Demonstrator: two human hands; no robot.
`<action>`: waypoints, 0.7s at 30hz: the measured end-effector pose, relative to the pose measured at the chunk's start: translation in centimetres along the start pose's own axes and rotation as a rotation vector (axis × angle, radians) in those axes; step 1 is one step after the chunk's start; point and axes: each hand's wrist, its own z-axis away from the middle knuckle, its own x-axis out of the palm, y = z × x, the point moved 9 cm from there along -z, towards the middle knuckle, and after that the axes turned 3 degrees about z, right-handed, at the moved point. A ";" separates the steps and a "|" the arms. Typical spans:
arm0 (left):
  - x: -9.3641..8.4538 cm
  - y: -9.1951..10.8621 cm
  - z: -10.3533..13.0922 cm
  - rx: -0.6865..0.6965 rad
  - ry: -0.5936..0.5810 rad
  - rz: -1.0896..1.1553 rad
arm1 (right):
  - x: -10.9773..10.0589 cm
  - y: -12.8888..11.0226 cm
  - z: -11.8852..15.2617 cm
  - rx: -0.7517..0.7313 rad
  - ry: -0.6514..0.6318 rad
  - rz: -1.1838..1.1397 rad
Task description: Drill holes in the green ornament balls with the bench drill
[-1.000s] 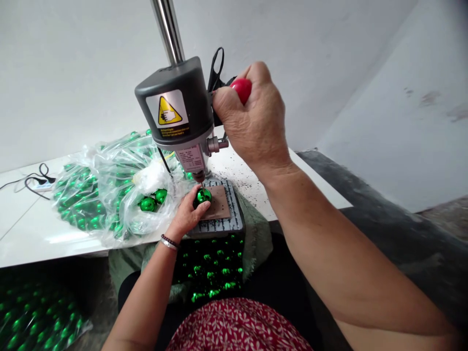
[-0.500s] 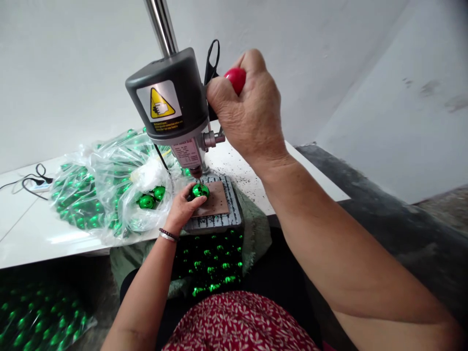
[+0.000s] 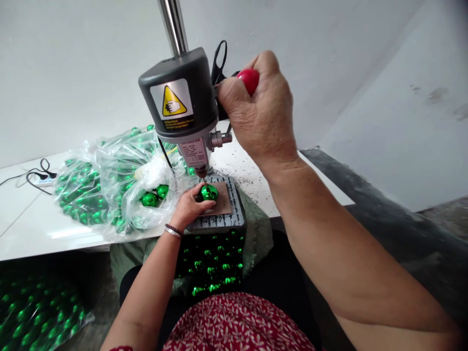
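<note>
A grey-black bench drill [image 3: 181, 95] with a warning sticker stands on the white table. My right hand [image 3: 259, 107] is wrapped round its lever, whose red knob [image 3: 249, 81] shows between thumb and fingers. Below the chuck [image 3: 201, 172], my left hand [image 3: 188, 208] grips a shiny green ball [image 3: 209, 193] from the left side, thumb in front. The ball rests on a brown board [image 3: 224, 202] laid over the grey drill base [image 3: 237, 214]. The drill bit reaches down to the ball's top; whether it has gone in I cannot tell.
Clear plastic bags [image 3: 106, 180] of green balls cover the table's left part. Dark shavings [image 3: 248, 180] are scattered right of the drill. Green balls [image 3: 212, 265] lie below the table edge, beside green cloth [image 3: 256, 234]. Another bag [image 3: 40, 312] sits lower left. A power strip [image 3: 46, 181] lies far left.
The drill, both hands and the ball appear slightly farther right, as the view has shifted. Both grips look the same, with the ball still under the bit.
</note>
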 end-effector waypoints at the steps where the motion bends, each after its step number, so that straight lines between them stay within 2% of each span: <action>1: 0.1 0.0 0.1 0.006 0.001 -0.015 | -0.1 0.0 0.0 -0.008 0.008 -0.008; 9: 0.0 0.3 0.6 0.010 0.031 -0.064 | -0.8 0.1 1.4 -0.052 0.070 -0.013; 17: 0.1 0.5 0.8 0.058 0.026 -0.021 | -1.8 -0.1 3.8 -0.252 0.104 0.136; 21: 0.0 0.5 0.8 0.074 0.031 -0.025 | -1.9 0.0 4.7 -0.303 0.107 0.175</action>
